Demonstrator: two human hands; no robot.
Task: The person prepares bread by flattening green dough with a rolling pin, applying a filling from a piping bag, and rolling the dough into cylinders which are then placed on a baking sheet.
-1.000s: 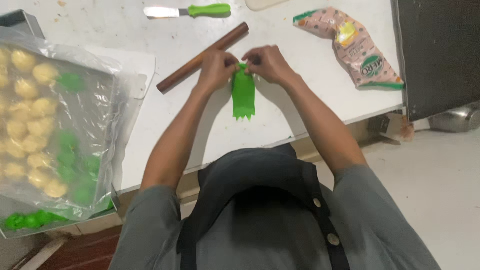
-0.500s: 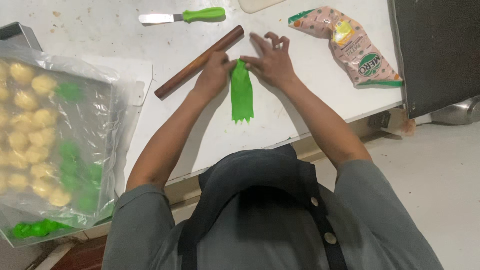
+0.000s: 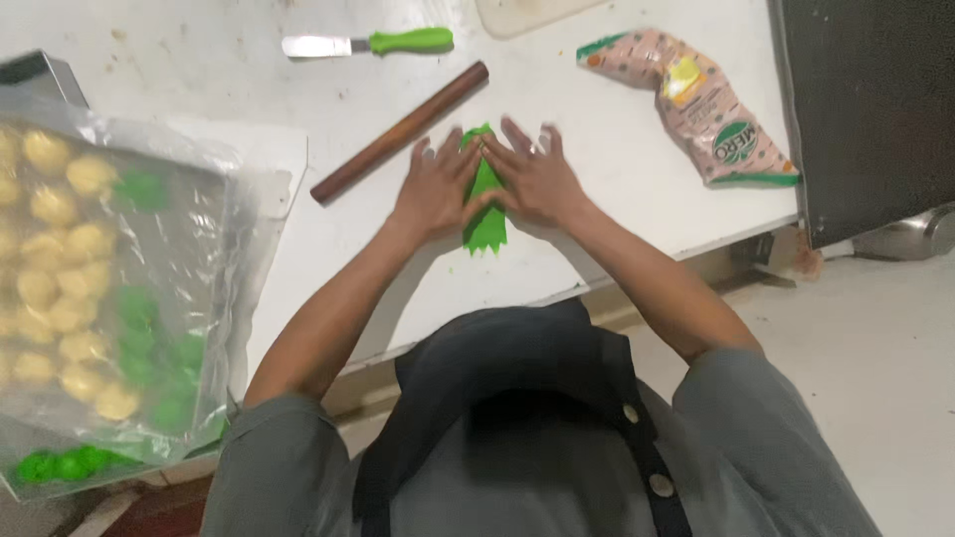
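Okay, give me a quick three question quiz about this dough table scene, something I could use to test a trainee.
1. True or false: both hands lie flat on the green dough strip.
2. Which thing lies nearest the left hand? A. the wooden rolling pin B. the green-handled spatula C. the pink packet
3. What colours are the dough balls under the clear plastic on the tray?

Key: 1. True; the right hand presses it too. 2. A. 3. Yellow and green.

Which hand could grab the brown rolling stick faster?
Probably the left hand. The rolling pin lies just beyond its fingertips, on that side of the green dough strip. The right hand would have to cross over.
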